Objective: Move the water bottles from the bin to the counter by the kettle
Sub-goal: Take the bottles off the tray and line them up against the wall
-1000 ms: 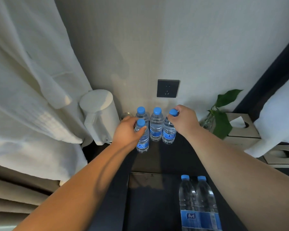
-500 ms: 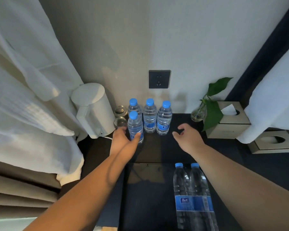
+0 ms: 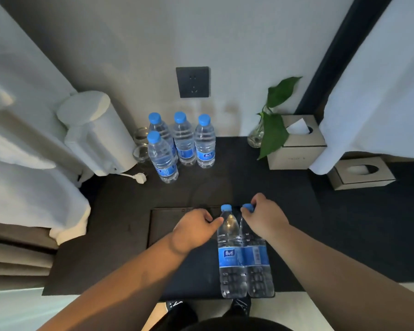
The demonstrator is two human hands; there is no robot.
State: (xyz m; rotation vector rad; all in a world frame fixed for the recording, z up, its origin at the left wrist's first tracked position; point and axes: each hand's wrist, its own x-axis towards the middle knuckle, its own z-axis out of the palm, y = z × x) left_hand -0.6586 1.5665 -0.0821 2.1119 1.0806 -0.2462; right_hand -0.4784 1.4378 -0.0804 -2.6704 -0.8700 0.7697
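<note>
Head view puts the last two water bottles upright in the dark bin point(image 3: 153, 235), touching each other at its right side, directly below you. Your right hand point(image 3: 264, 217) is curled over the blue cap of the right bottle point(image 3: 258, 259) and pinches it at the top. Your left hand point(image 3: 194, 229) is just beside the left bottle point(image 3: 231, 254): the thumb tip meets its shoulder, the fingers are loosely curled next to the neck, and they are not closed round it (as far as this angle shows).

Four water bottles point(image 3: 184, 139) already stand on the dark counter point(image 3: 237, 182) against the wall, three in a row and one in front of the leftmost, all just beside the white kettle point(image 3: 93, 132). Two small glasses point(image 3: 141, 144) sit between the kettle and that group, and the kettle's plug point(image 3: 139, 177) lies loose on the counter in front.

So by the count you can see, four are placed and two are left, which makes this likely the final trip. Open counter lies to the right of the front bottle for both.

Further out: a wall socket point(image 3: 193, 81) above the row, a leafy cutting in a glass vase point(image 3: 273, 125) and a tissue box point(image 3: 296, 144) at the right.
</note>
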